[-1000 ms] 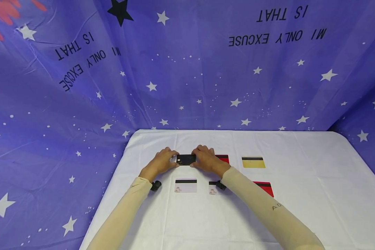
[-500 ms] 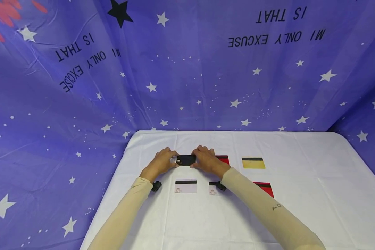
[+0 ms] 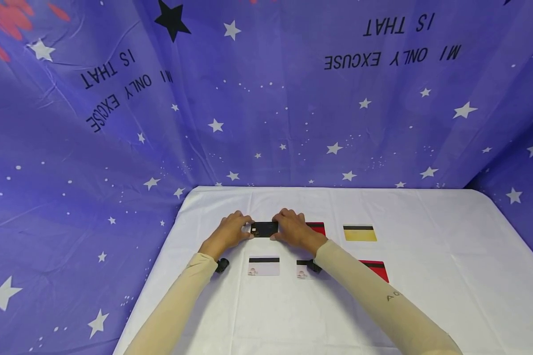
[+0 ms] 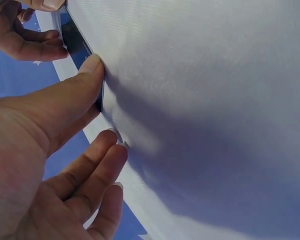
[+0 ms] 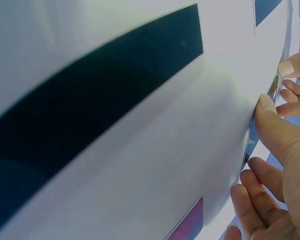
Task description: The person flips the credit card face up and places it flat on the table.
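A black card with a small chip at its left end lies face up between the two hands on the white table. My left hand pinches its left end, thumb at the near edge and index finger at the far edge. On the opposite end, my right hand grips in the same way and covers that corner area. In the left wrist view the thumb presses the card's edge, with the other fingers spread loosely below. The right wrist view shows the right thumb on the card's edge.
A red card sits partly behind the right hand, with a yellow card farther right. Nearer lie a pale card, another pale card partly under the right wrist camera, and a red card partly behind the sleeve.
Both hands keep their hold on the black card in the same place. Its gold lettering shows less clearly now, and the head view has tilted up slightly.
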`<control>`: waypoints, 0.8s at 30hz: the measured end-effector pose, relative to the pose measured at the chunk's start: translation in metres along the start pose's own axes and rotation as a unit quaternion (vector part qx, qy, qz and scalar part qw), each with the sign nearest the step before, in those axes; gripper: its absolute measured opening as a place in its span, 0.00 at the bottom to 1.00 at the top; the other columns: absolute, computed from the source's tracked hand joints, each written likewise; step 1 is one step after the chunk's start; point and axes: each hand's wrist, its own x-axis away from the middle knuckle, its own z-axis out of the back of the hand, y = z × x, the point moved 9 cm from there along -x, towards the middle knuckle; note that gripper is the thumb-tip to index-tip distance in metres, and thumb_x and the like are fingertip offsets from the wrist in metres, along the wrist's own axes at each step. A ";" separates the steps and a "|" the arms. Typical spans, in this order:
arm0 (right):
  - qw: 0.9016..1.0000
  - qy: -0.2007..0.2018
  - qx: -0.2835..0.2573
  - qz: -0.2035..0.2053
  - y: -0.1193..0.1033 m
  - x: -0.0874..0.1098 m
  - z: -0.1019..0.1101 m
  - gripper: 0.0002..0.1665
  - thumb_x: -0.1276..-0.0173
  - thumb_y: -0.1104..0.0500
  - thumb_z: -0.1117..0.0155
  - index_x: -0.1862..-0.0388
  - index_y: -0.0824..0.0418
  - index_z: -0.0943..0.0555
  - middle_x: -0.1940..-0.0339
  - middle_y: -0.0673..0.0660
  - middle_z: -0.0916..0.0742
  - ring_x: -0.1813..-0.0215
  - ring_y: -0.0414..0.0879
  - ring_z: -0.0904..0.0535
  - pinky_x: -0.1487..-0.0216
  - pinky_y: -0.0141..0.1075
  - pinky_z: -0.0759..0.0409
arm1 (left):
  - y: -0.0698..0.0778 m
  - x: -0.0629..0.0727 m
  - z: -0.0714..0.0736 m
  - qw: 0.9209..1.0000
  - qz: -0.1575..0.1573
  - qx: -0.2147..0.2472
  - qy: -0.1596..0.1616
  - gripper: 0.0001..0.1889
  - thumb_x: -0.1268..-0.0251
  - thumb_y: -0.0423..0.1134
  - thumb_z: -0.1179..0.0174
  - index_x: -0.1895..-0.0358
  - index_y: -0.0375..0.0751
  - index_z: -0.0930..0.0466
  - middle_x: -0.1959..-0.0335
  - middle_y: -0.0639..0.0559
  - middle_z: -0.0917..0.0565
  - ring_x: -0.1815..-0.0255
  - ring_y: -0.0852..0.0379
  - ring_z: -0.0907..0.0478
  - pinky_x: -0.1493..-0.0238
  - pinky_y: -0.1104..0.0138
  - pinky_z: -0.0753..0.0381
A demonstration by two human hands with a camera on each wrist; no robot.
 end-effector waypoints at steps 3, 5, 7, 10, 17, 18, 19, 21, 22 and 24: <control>1.000 -0.001 0.001 -0.001 0.001 -0.001 0.000 0.34 0.32 0.42 0.24 0.33 0.57 0.19 0.39 0.57 0.19 0.36 0.56 0.24 0.43 0.51 0.29 | -0.001 -0.001 0.000 1.000 0.002 -0.003 -0.004 0.23 0.32 0.45 0.27 0.36 0.46 0.18 0.45 0.44 0.20 0.42 0.44 0.24 0.35 0.48 0.30; 1.000 -0.004 0.005 -0.002 0.001 -0.001 0.000 0.35 0.33 0.41 0.24 0.33 0.57 0.19 0.39 0.57 0.19 0.36 0.55 0.24 0.43 0.51 0.29 | -0.001 -0.001 0.000 1.000 0.003 -0.005 -0.008 0.24 0.32 0.45 0.27 0.35 0.47 0.18 0.45 0.43 0.20 0.42 0.45 0.24 0.35 0.48 0.30; 1.000 -0.012 0.004 -0.007 0.003 0.000 0.001 0.36 0.33 0.40 0.24 0.32 0.56 0.19 0.38 0.57 0.19 0.35 0.55 0.24 0.42 0.51 0.29 | 0.000 -0.002 0.000 1.000 0.003 -0.006 -0.013 0.25 0.32 0.46 0.27 0.35 0.47 0.19 0.45 0.44 0.21 0.43 0.45 0.24 0.35 0.48 0.31; 1.000 -0.022 -0.006 -0.011 0.005 0.000 0.002 0.36 0.33 0.39 0.24 0.32 0.55 0.20 0.37 0.56 0.19 0.34 0.55 0.24 0.41 0.52 0.29 | 0.001 -0.003 0.001 1.000 0.002 -0.007 -0.019 0.25 0.33 0.46 0.27 0.35 0.48 0.19 0.46 0.44 0.21 0.44 0.45 0.23 0.36 0.48 0.31; 0.998 -0.022 -0.066 -0.012 0.016 0.007 0.020 0.37 0.32 0.42 0.24 0.29 0.57 0.21 0.33 0.59 0.20 0.29 0.57 0.26 0.36 0.58 0.34 | 0.007 -0.008 0.004 1.000 0.013 -0.015 -0.014 0.26 0.30 0.53 0.30 0.34 0.46 0.20 0.45 0.44 0.21 0.44 0.45 0.23 0.35 0.48 0.31; 0.997 -0.020 -0.071 -0.013 0.019 0.009 0.023 0.37 0.31 0.42 0.25 0.29 0.57 0.22 0.32 0.59 0.20 0.28 0.58 0.26 0.36 0.59 0.35 | 0.009 -0.009 0.004 1.000 0.012 -0.015 -0.012 0.27 0.29 0.54 0.31 0.34 0.46 0.21 0.44 0.44 0.21 0.43 0.44 0.23 0.35 0.48 0.31; 0.997 -0.020 -0.073 -0.014 0.022 0.011 0.027 0.37 0.30 0.42 0.25 0.28 0.57 0.22 0.32 0.59 0.20 0.28 0.58 0.26 0.35 0.59 0.36 | 0.012 -0.011 0.004 1.000 0.012 -0.014 -0.010 0.27 0.29 0.54 0.32 0.33 0.45 0.21 0.43 0.43 0.22 0.41 0.44 0.24 0.34 0.48 0.31; 0.997 -0.022 -0.076 -0.018 0.029 0.015 0.032 0.38 0.30 0.43 0.26 0.27 0.57 0.23 0.32 0.59 0.20 0.28 0.58 0.27 0.35 0.59 0.37 | 0.018 -0.013 0.004 1.000 0.010 -0.009 -0.005 0.28 0.28 0.54 0.33 0.31 0.44 0.22 0.41 0.43 0.23 0.39 0.43 0.25 0.32 0.47 0.32; 0.997 -0.022 -0.073 -0.019 0.034 0.017 0.035 0.38 0.29 0.43 0.26 0.26 0.57 0.24 0.32 0.59 0.21 0.28 0.58 0.27 0.35 0.59 0.37 | 0.021 -0.014 0.004 1.000 0.007 -0.006 -0.003 0.28 0.27 0.54 0.34 0.30 0.44 0.23 0.40 0.43 0.23 0.38 0.43 0.25 0.31 0.47 0.32; 0.997 -0.021 -0.071 -0.024 0.043 0.022 0.040 0.38 0.30 0.42 0.26 0.26 0.57 0.24 0.32 0.59 0.21 0.28 0.58 0.27 0.34 0.59 0.37 | 0.029 -0.017 0.003 1.000 0.001 -0.001 0.000 0.29 0.26 0.54 0.35 0.29 0.44 0.24 0.37 0.43 0.25 0.36 0.43 0.26 0.30 0.48 0.33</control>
